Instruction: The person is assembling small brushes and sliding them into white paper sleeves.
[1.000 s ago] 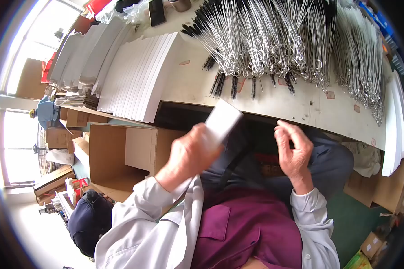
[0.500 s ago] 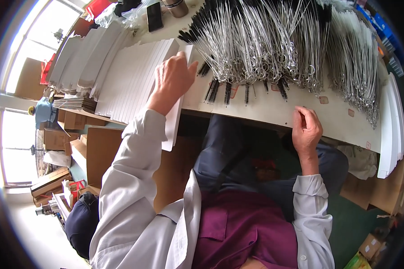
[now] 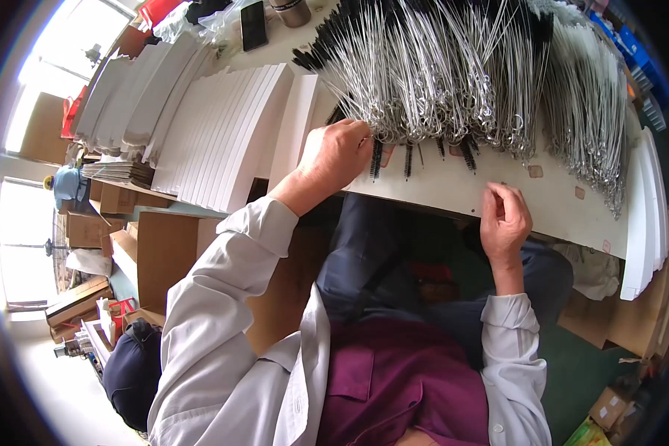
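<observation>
My left hand [image 3: 333, 157] is at the left front of a big heap of wire brushes [image 3: 431, 74]. Its fingers are pinched together against the looped wire ends, and what they grip is hidden behind them. The brushes have thin silver stems, ring ends toward me and black bristles, many at the far side. A few black bristle tips [image 3: 408, 157] poke out under the near edge. Just left of that hand lies a single narrow white box [image 3: 293, 123]. My right hand [image 3: 507, 223] hovers by the table's front edge, fingers curled in, nothing visible in them.
A row of white boxes [image 3: 219, 137] stands on the left, with stacked white card pieces [image 3: 145, 97] beyond. Another brush pile [image 3: 583, 104] lies at the right, near white boxes [image 3: 647, 215]. A phone [image 3: 253, 27] and a metal cup [image 3: 290, 11] sit at the back.
My left hand has moved right, from the narrow white box to the brush ends. That box now lies apart from the row, farther onto the table. My right hand has hardly moved.
</observation>
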### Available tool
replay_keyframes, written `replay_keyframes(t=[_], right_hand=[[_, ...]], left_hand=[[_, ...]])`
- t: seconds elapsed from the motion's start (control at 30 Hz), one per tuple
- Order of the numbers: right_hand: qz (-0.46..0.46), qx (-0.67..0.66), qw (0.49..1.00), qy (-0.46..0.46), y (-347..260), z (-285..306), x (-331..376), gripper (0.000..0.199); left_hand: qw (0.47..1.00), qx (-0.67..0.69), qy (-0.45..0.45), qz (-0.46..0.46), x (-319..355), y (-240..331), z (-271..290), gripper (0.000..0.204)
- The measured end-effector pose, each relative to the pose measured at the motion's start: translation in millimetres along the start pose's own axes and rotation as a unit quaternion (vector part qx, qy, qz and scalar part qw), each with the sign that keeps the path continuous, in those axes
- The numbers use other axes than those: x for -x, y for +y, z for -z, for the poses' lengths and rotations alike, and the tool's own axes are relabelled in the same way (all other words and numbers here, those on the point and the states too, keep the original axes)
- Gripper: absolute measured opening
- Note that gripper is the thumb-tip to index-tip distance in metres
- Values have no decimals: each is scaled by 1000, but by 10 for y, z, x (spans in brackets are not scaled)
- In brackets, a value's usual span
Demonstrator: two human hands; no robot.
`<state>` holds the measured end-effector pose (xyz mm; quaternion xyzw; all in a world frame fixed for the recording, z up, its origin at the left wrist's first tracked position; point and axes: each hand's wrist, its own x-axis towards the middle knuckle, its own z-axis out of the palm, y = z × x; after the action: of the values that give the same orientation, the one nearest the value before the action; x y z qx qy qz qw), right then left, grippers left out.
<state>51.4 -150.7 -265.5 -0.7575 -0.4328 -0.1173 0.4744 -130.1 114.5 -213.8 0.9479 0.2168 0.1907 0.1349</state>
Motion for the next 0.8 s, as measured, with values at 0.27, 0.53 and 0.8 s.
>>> replay_keyframes(t=[0.27,0.53,0.8], right_hand=[[-19,-13,1000,0,-3,17,6,8],[-16,-81,996,-19,-140,-10,-6,7],[11,-157,983,-92,-474,-198,-90,4]], left_hand=[[993,105,45,3,-6,43,283,3],[957,257,135,24,-337,146,732,8],[877,434,203,25,-715,-19,1266,18]])
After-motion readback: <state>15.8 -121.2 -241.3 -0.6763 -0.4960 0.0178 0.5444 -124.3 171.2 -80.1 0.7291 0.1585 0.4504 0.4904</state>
